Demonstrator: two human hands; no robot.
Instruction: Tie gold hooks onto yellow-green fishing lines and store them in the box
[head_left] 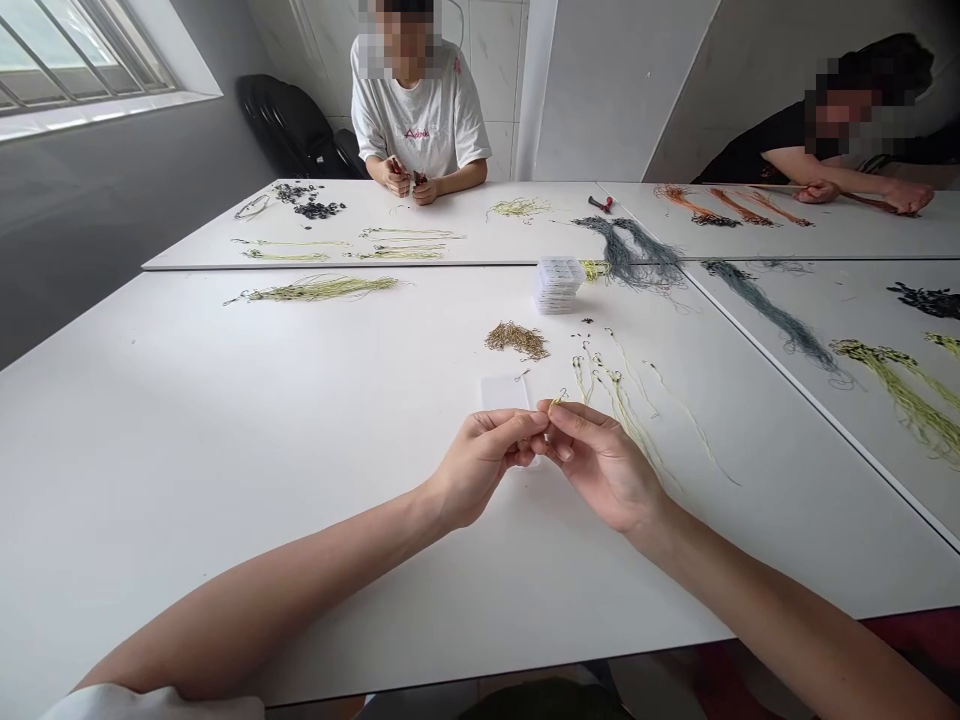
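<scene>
While the left hand [480,465] and right hand [600,468] pinch a tiny hook [559,398] together, it looks light and slippery, needing a firm, close hold.

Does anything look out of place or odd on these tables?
The grey-green line bundle stands out: it sprawls in a loose tangle across the join of two tables, beside the stack of clear boxes, while the other bundles lie straighter. The small hook pinched between the left hand and right hand looks normal.
</scene>
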